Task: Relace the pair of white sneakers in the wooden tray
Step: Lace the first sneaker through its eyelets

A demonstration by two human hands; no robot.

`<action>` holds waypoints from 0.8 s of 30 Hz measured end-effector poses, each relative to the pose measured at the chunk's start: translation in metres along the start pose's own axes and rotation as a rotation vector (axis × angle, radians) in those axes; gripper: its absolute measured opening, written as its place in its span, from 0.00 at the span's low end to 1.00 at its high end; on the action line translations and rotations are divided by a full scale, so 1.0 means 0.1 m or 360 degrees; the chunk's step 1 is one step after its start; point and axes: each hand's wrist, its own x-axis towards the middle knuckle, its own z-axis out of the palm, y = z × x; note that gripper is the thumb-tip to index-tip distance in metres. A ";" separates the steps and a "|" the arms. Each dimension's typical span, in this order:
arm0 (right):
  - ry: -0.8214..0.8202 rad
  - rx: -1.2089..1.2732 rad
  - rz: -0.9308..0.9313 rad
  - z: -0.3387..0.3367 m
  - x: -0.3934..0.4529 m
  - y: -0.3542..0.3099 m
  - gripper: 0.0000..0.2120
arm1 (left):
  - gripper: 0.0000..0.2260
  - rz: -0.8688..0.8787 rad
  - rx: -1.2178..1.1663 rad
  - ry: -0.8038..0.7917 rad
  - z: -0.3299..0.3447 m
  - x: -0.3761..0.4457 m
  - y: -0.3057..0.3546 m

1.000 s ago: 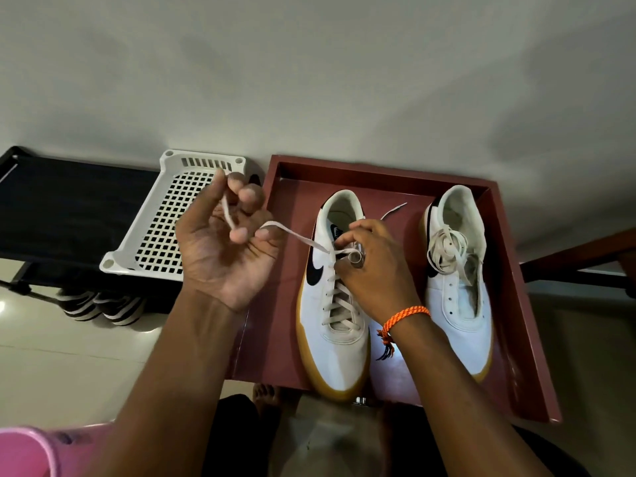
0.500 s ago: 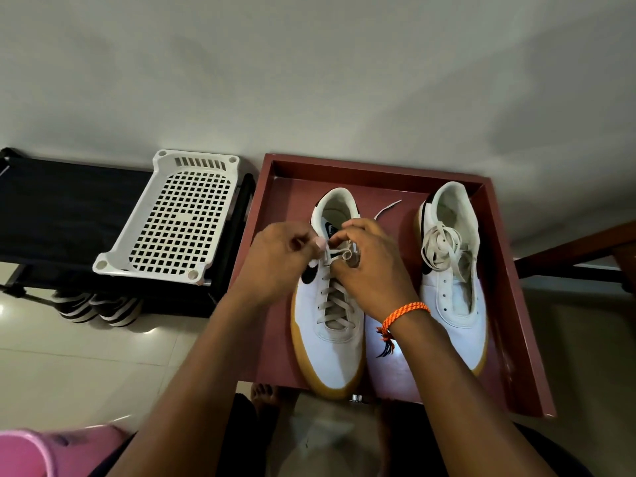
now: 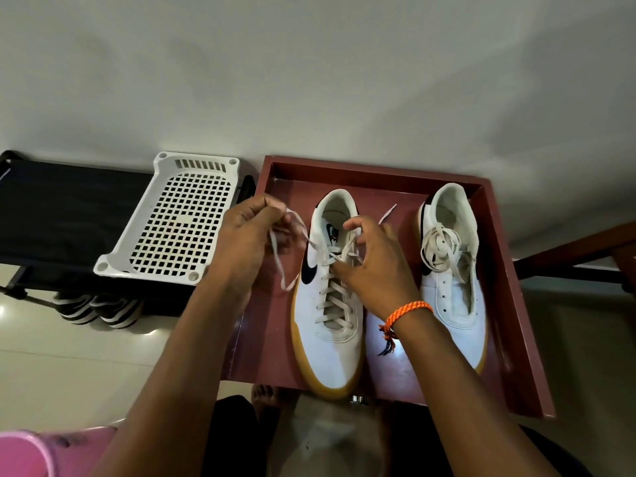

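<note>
Lace now pulled leftward by left hand, away from sneaker.

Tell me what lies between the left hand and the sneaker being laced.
In the head view, a slack lace end runs from the left hand to the left sneaker, looping over bare tray floor. Nothing else lies there.

I see a reddish-brown wooden tray at centre right holding two white sneakers with tan gum soles and black swooshes, off-white laces. An orange braided bracelet circles one wrist. At left, a white grid-patterned basket on a black rack; pink object lower left.
</note>
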 end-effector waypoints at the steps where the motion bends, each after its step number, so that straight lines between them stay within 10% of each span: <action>1: -0.0039 0.0002 0.0011 -0.03 0.00 0.01 0.28 | 0.06 -0.0035 0.0174 0.0107 -0.01 0.00 -0.03; 6: -0.0011 0.0100 0.0209 -0.13 0.00 -0.03 0.12 | 0.20 -0.0094 0.1026 -0.0079 0.02 -0.05 -0.14; 11: 0.0021 0.0133 0.0437 -0.13 0.04 0.07 0.25 | 0.22 0.0046 0.1448 -0.0222 0.11 -0.03 -0.27; 24: -0.0226 0.0381 0.0251 -0.49 -0.27 -0.30 0.19 | 0.15 0.0218 0.0655 -0.0053 0.21 -0.52 -0.02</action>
